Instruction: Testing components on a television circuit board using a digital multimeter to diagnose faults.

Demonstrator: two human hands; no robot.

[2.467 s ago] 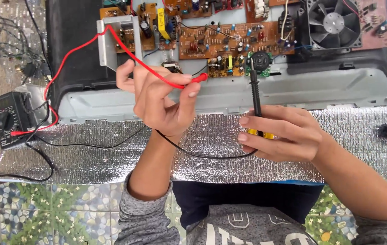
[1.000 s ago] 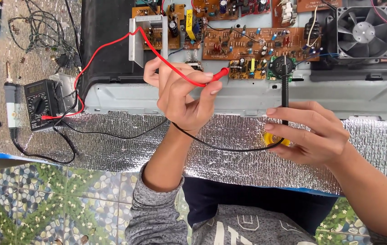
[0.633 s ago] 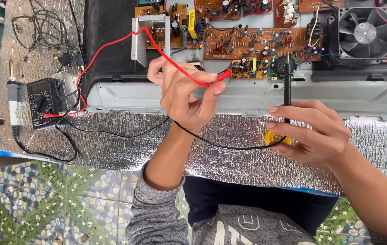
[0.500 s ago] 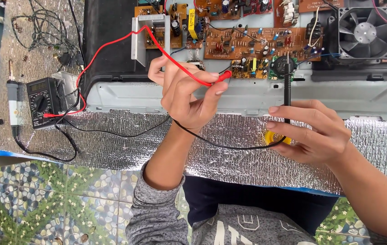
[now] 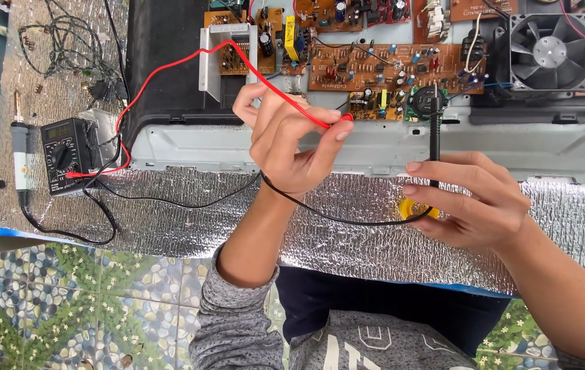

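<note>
1. Since the earliest frame the view has slid right, so the meter (image 5: 65,155) sits further in; both hands hold as before.
2. Left hand (image 5: 292,147) pinches the red probe (image 5: 320,123); right hand (image 5: 474,199) is clamped on the black probe (image 5: 435,137), tip on the board (image 5: 395,68).
3. Probes look light and stiff, their leads limp; grip the plastic barrels.
4. Board parts look fragile and crowded; the foil mat (image 5: 347,233) near offers open room.

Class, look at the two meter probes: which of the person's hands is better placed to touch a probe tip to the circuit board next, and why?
Probably the right hand: its black probe already points at the circuit board, tip at its edge. The left hand holds the red probe sideways, off the board.
</note>
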